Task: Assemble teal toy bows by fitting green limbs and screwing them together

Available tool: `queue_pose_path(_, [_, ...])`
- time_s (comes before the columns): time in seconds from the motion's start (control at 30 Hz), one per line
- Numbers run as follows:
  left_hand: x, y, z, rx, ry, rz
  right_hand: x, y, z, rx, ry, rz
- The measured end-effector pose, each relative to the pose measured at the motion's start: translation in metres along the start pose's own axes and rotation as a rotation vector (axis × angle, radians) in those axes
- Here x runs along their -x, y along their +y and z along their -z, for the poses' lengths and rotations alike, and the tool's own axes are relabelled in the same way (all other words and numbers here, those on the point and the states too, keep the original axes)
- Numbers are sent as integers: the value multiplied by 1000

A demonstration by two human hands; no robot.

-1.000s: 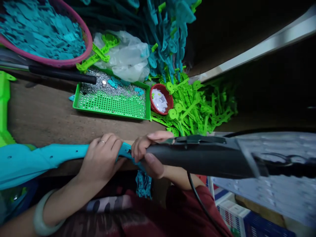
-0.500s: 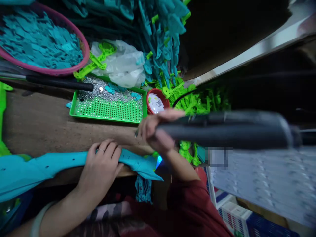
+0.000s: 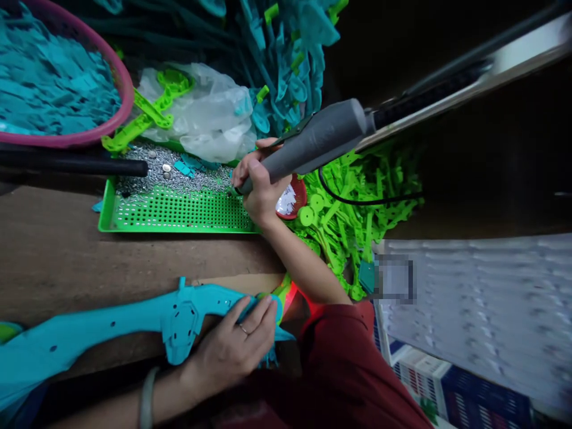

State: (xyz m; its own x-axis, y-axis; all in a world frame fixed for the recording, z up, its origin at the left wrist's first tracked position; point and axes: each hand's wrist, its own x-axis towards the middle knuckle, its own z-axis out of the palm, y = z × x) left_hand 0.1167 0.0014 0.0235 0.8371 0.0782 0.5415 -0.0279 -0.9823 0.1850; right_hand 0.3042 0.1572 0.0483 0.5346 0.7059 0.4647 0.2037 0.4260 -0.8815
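A long teal plastic piece (image 3: 134, 314) with small holes lies along the near edge of the bench. My left hand (image 3: 235, 342), wearing a ring, has its fingers closed over the right end of this piece. A bright green part shows beside those fingertips, and red light glows just past it. In my right hand (image 3: 261, 187) is a grey electric screwdriver (image 3: 319, 140), tilted with its body up to the right. Its front end is over the right side of a green perforated tray (image 3: 179, 226) holding many small screws (image 3: 156, 179); the bit tip is hidden by my fingers.
A pink basket (image 3: 127, 98) of teal pieces stands at the back left, with a black bar (image 3: 80, 164) before it. Clear plastic bags (image 3: 214, 119), a red bowl (image 3: 301, 196) with white pieces, and a green parts heap (image 3: 348, 220) surround the tray.
My right hand has carried the screwdriver up and left to the screw tray. My left hand has slid right along the teal piece to its end, uncovering its middle. Blue light has turned red.
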Motion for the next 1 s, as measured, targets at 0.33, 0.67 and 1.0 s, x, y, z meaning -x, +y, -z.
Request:
queue_pose_path(0.33, [3, 6, -8, 41, 91, -10, 1, 5, -2, 26, 2, 24])
queue_pose_path(0.67, [4, 9, -5, -31, 181, -18, -4, 12, -3, 144, -11, -32])
queue_pose_path(1.0, [9, 9, -4, -11, 170, 19, 81, -127, 35, -139, -33, -115])
